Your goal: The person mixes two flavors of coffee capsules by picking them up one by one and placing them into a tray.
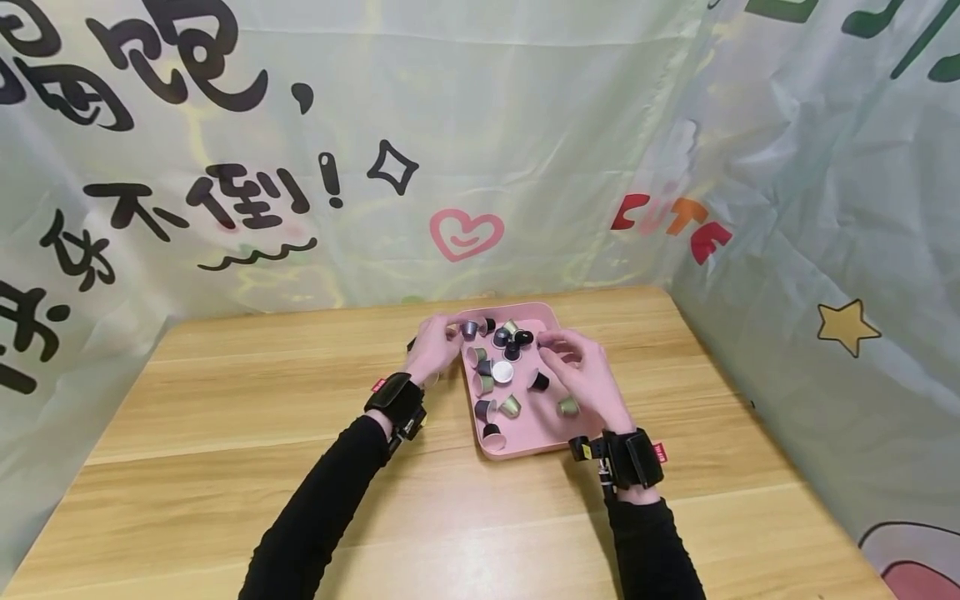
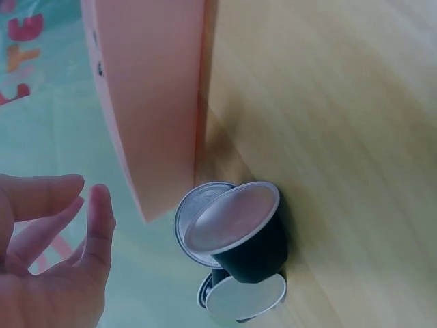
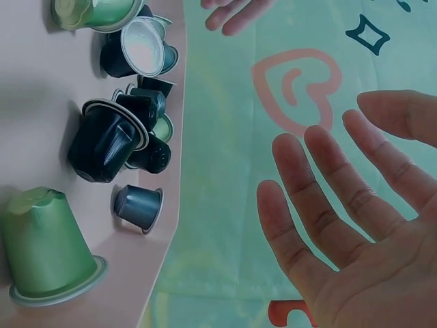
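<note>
A pink tray (image 1: 551,421) on the table holds several coffee capsules, some green, some black or dark blue. My left hand (image 1: 437,343) is at the tray's left rim, fingertips close to a grey-blue capsule (image 1: 469,330). In the left wrist view the left hand (image 2: 58,253) has bent fingers with nothing visible between them. Beside the tray's outer wall, dark capsules (image 2: 249,246) lie on the table. Over the tray's right side, my right hand (image 1: 585,371) hovers above a green capsule (image 1: 567,407). The right wrist view shows the right hand (image 3: 369,219) empty, fingers spread.
The wooden table (image 1: 300,400) extends on both sides of the tray. A printed cloth (image 1: 555,150) hangs behind the table and along its right side. A white-lidded capsule (image 1: 502,372) sits among others in the tray's left half.
</note>
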Demonstrator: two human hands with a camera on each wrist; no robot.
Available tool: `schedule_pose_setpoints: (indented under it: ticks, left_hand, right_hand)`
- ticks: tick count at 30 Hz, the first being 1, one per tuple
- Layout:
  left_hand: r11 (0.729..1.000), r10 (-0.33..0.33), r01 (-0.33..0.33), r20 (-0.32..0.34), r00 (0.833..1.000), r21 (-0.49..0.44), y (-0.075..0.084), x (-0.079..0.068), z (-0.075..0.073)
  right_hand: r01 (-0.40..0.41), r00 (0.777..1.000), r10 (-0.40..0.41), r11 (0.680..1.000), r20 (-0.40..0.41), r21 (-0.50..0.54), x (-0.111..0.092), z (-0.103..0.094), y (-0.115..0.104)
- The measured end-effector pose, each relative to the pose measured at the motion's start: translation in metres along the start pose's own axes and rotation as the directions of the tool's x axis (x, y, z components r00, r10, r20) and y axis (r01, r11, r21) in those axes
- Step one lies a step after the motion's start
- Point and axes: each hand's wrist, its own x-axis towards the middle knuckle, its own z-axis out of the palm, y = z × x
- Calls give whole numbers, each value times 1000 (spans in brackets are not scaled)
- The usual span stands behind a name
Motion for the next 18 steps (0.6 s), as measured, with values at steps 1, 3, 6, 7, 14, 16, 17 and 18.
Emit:
schedule_pose_setpoints:
  ticks: [1,3,6,7,14,16,17,18]
  left_hand:
    - [1000,12,-12,-4,1000,-5,-1,-2,-1]
    - [999,27,-27,-6,1000,-19,-3,-8,-6]
    - [998,38,-39,-15,999,-46,-5,-18,-12]
    - [998,44,-45,-20,999,-51,-6,-21,-14]
    - [996,36,-37,-2,999,-85,-18,-50,-31]
    - [995,46,-46,1,999,-92,-22,-58,-34]
    - [994,53,-53,0,999,-93,-24,-62,-35]
    - [994,58,-58,-5,998,-96,-27,-65,-37]
  right_hand:
    - [0,1000,0,1000,0,1,0,0,0]
    - [-2,1000,2,1000,0,1,0,1,-1]
    - [-9,1000,9,1000,-2,7,0,2,-1]
    - [-12,1000,12,1000,-4,9,0,2,-1]
    - [-9,1000,9,1000,11,28,1,4,0]
    - [0,1000,0,1000,14,18,2,5,-1]
    - [5,1000,-5,1000,17,13,2,5,-2]
    - [10,1000,-10,1000,21,4,2,5,-3]
